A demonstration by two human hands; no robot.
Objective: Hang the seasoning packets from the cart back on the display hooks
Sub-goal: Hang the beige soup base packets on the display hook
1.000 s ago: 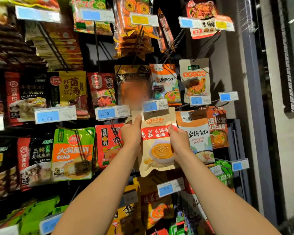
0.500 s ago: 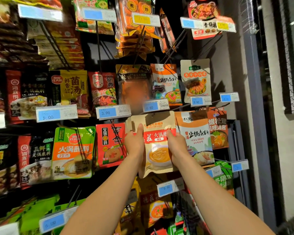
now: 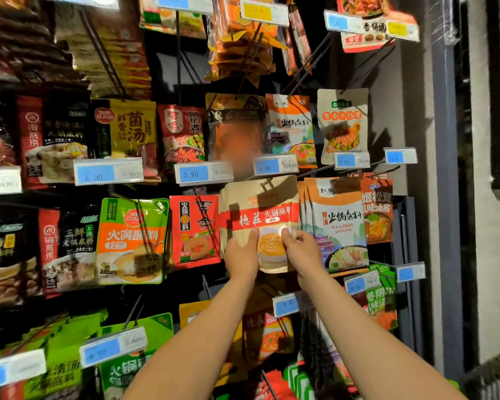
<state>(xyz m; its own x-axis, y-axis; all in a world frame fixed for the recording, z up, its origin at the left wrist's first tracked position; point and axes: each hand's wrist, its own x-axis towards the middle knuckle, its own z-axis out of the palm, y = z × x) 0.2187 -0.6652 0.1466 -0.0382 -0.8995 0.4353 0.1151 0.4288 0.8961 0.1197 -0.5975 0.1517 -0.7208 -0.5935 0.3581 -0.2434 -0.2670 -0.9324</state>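
Gripping the tan dipping-sauce packet [image 3: 264, 220] at frame centre, left hand [image 3: 241, 255] and right hand [image 3: 302, 251], fingers clamped on its lower edges; red packet [image 3: 195, 229] left, white soup-base packet [image 3: 337, 223] right, 6.80 price tag [image 3: 274, 166] overhanging.

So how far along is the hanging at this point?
The tan packet with the red band looks threaded onto its hook, in front of matching ones. The left hand and right hand both hold its lower part. Letting go remains; the cart is out of view, so remaining packets are unknown.

Tan red-banded seasoning packet [image 3: 264, 223], upright on hook
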